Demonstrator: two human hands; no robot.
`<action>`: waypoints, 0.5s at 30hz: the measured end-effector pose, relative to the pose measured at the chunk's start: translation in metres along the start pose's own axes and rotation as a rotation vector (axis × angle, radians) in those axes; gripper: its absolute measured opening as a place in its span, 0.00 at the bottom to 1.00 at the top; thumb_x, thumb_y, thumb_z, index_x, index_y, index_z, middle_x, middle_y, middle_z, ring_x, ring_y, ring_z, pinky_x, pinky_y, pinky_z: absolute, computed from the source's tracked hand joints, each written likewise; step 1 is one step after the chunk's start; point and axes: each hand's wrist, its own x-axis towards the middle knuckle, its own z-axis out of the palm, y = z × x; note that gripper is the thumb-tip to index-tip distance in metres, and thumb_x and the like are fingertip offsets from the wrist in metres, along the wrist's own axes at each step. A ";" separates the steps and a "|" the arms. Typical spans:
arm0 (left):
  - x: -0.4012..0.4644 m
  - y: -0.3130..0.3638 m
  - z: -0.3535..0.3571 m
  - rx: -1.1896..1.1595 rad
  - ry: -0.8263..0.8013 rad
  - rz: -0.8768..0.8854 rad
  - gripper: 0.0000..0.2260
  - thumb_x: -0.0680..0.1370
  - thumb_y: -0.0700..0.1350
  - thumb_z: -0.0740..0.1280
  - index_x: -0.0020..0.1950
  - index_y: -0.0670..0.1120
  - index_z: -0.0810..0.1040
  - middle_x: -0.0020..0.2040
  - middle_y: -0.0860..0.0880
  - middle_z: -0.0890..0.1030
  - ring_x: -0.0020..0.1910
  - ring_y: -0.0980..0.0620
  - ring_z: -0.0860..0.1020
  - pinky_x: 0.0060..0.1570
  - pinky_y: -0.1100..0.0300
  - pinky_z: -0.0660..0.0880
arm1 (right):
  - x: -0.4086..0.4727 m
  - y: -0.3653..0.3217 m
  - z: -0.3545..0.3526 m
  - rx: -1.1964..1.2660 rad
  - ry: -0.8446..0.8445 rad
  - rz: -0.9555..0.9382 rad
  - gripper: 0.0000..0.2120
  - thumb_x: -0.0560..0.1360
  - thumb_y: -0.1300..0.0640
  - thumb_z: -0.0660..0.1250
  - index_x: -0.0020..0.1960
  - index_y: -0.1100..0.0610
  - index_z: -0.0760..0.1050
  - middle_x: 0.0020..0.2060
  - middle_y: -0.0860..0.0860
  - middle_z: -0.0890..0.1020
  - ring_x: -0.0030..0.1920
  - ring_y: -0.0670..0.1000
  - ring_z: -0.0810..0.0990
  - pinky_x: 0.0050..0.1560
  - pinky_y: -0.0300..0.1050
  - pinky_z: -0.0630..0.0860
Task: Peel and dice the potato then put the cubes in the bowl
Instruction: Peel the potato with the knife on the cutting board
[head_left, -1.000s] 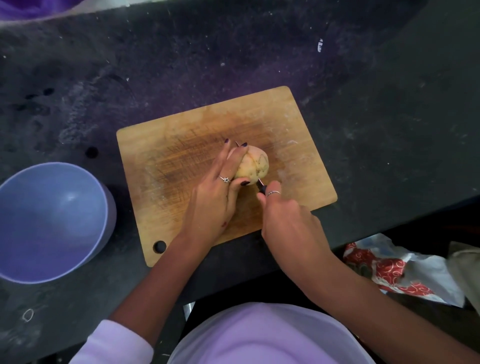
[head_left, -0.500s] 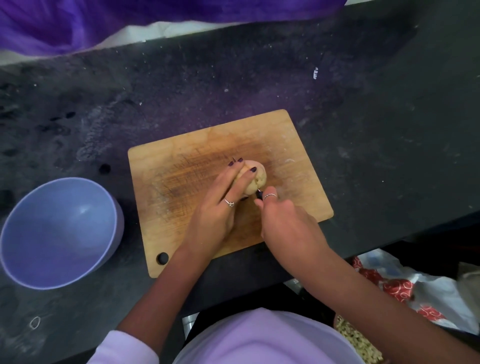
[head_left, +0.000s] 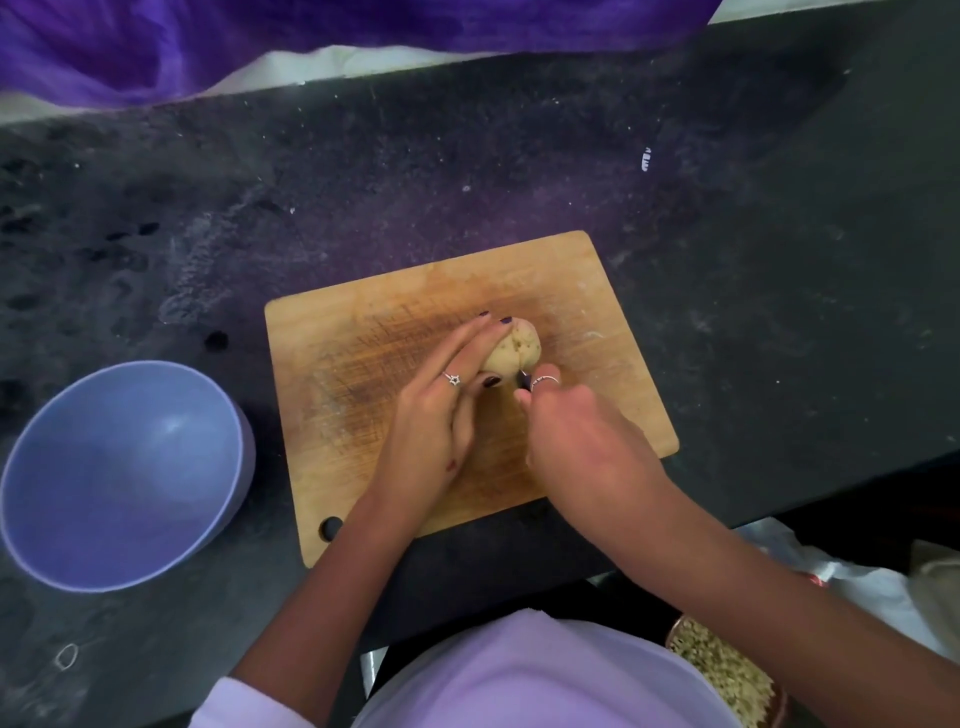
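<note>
On the wooden cutting board (head_left: 363, 395), toward its 1 o'clock corner, sits the peeled potato (head_left: 517, 347). From the head view, the left hand (head_left: 441, 415) steadies it at 9 o'clock, fingers straight and pressed together along its side, thumb against the near end. The right hand (head_left: 582, 441) curls around a knife (head_left: 522, 382) entering at 6 o'clock. Dicing looks just begun; next the blade needs pressing down through. At 8 o'clock on the dark counter (head_left: 779, 260), the lilac bowl (head_left: 124, 473) holds nothing yet
</note>
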 end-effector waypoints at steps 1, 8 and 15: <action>0.002 0.000 0.000 -0.006 0.011 -0.012 0.19 0.80 0.34 0.59 0.71 0.43 0.71 0.70 0.46 0.71 0.71 0.56 0.68 0.70 0.62 0.64 | 0.002 -0.001 0.001 0.003 0.006 -0.004 0.13 0.84 0.51 0.44 0.59 0.57 0.63 0.33 0.48 0.65 0.32 0.47 0.64 0.27 0.43 0.56; 0.013 -0.006 -0.001 -0.015 0.121 -0.081 0.19 0.80 0.34 0.60 0.71 0.44 0.70 0.66 0.53 0.71 0.66 0.67 0.68 0.66 0.70 0.64 | 0.013 -0.007 0.011 0.051 0.076 -0.063 0.09 0.84 0.51 0.44 0.55 0.55 0.60 0.32 0.48 0.65 0.39 0.53 0.73 0.36 0.48 0.65; 0.011 -0.005 0.004 -0.013 0.175 -0.111 0.17 0.82 0.37 0.58 0.71 0.43 0.70 0.68 0.50 0.72 0.68 0.57 0.70 0.67 0.67 0.64 | 0.017 -0.008 0.018 0.079 0.104 -0.072 0.11 0.84 0.52 0.45 0.59 0.56 0.61 0.32 0.47 0.65 0.40 0.54 0.74 0.39 0.49 0.65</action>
